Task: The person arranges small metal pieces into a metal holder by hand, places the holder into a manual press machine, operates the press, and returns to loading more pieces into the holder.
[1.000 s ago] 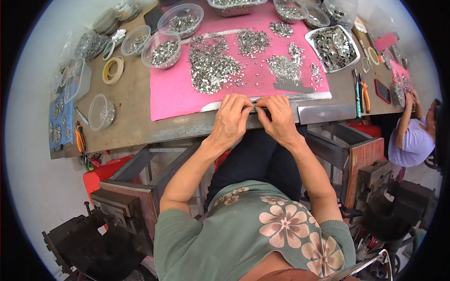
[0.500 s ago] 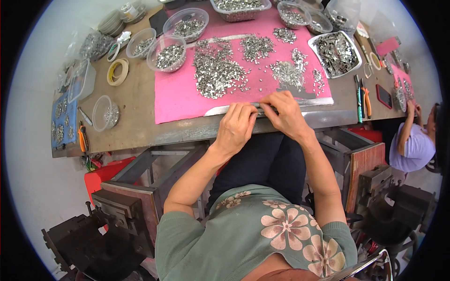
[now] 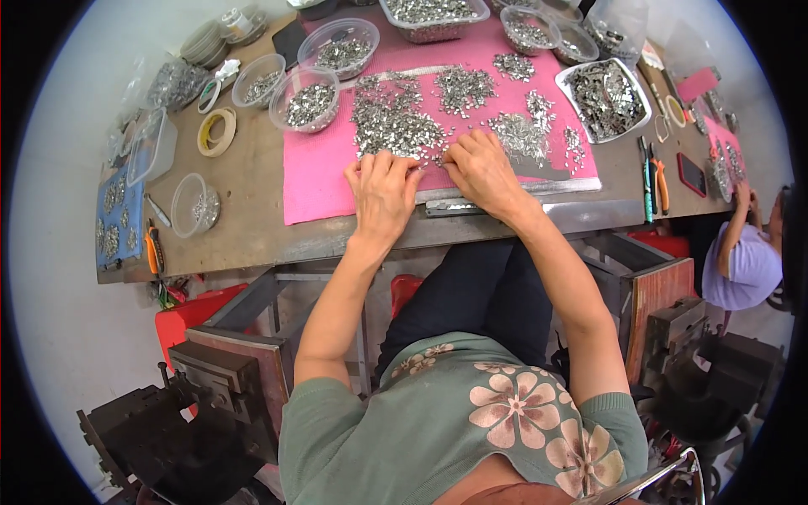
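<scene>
Roll of tape [image 3: 216,132] on the bench, then the pink mat [image 3: 313,181]. Left hand [image 3: 383,194] has its fingers bent at the near edge of the big pile of metal bits [image 3: 389,126] — can't tell if it's pinching any. Metal bar [image 3: 450,208] lies along the bench edge, partly behind the right hand [image 3: 486,175], fingers curled, tips hidden — no clue what they've got. Further right, a white tray [image 3: 644,114].

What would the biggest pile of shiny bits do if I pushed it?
The pile of shiny bits would probably scatter, since its pieces look small and loose. Many look flat, so they may slide more than roll. The textured pink mat might slow them.
</scene>
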{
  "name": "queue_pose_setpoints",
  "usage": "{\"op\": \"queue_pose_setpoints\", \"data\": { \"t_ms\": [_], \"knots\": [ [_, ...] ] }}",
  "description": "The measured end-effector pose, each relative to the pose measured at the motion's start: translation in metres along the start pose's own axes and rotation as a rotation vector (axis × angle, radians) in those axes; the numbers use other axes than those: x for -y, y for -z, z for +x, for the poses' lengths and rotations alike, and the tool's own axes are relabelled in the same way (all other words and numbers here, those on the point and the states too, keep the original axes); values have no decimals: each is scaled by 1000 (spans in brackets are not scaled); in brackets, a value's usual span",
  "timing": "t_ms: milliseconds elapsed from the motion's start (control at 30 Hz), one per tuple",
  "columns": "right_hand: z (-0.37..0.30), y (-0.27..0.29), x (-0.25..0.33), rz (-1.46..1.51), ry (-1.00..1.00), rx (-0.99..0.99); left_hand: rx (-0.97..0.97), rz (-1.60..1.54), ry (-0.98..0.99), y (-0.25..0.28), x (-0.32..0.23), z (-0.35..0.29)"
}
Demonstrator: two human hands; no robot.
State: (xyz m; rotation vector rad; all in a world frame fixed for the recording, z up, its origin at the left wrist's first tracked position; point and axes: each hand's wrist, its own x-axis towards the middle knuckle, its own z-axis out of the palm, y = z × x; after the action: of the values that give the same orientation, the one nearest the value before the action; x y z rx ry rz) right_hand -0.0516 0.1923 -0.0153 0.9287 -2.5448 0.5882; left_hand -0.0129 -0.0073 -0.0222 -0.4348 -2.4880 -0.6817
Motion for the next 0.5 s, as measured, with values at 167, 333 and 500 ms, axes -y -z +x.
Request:
{"op": "queue_pose_setpoints", "data": {
  "t_ms": [167, 333, 500],
  "knots": [
    [-11, 20, -2, 129, -94, 13, 23, 26, -31, -5, 1, 6],
    [-36, 51, 5, 431, -353, 73, 96, -49, -128, -1, 4, 6],
    [-60, 48, 18, 453, -235, -59, 171, -74, -167, -3, 5, 9]
  ]
}}
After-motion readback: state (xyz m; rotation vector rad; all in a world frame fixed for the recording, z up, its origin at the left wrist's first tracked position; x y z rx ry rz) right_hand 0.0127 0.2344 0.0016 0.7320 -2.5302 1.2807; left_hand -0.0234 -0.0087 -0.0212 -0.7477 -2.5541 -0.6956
